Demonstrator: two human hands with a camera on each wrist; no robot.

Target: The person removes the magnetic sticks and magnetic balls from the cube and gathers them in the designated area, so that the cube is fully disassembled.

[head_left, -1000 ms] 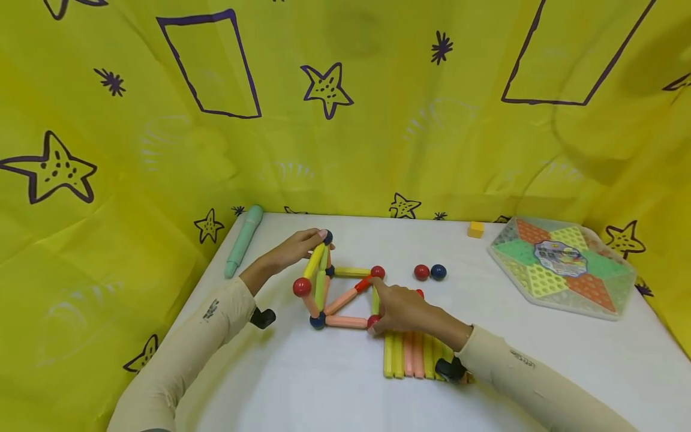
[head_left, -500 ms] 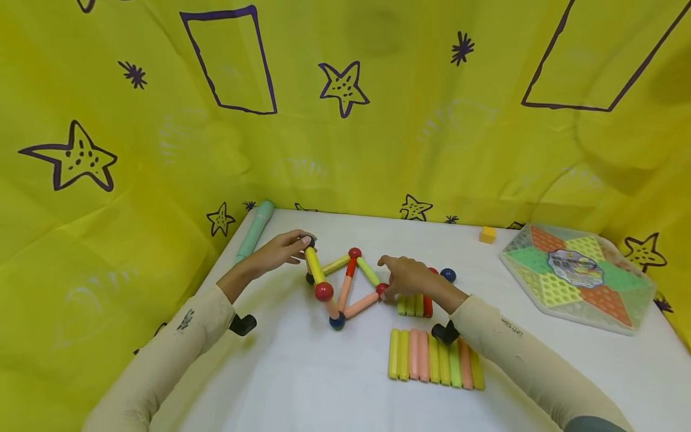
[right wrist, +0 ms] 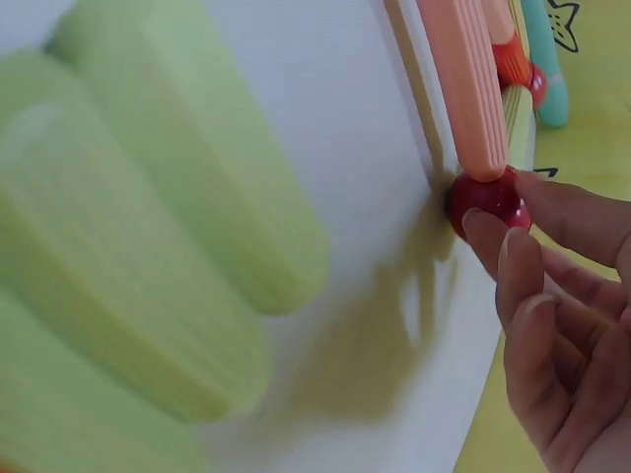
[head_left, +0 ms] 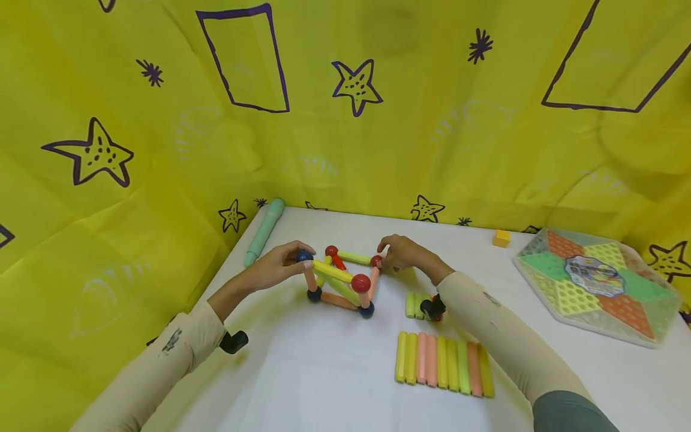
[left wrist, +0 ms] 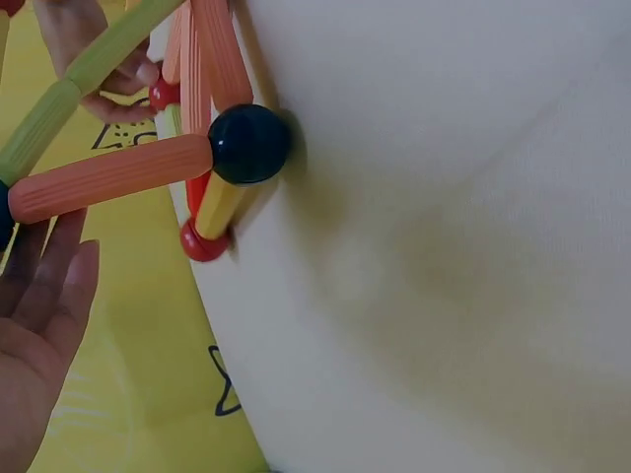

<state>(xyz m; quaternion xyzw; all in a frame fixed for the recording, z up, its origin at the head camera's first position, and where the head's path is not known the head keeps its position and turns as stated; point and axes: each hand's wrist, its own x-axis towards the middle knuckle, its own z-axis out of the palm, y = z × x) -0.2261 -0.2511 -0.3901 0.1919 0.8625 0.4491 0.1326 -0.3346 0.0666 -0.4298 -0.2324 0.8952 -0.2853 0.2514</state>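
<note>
A frame of yellow, green, orange and red rods (head_left: pixel 336 272) joined by red and dark blue balls stands on the white table. My left hand (head_left: pixel 276 264) holds the raised blue ball (head_left: pixel 305 256) at its left corner between thumb and fingers. At the back right corner, my right hand (head_left: pixel 405 252) pinches a low red ball (right wrist: pixel 488 204), clearest in the right wrist view. A raised red ball (head_left: pixel 360 283) tops the front right corner. In the left wrist view, a lower blue ball (left wrist: pixel 248 145) rests at an orange rod's end.
Nearer me lies a row of coloured rods (head_left: pixel 444 364), with shorter green rods (head_left: pixel 414 305) behind it under my right wrist. A hexagonal game box (head_left: pixel 598 282) sits at right, near a yellow cube (head_left: pixel 501 238). A mint-green tube (head_left: pixel 264 233) lies back left, before the yellow curtain (head_left: pixel 324 138).
Both hands have turned the frame anticlockwise on the table, so its raised side now faces me. My right hand moved back with the red ball. The head view has shifted slightly left.
</note>
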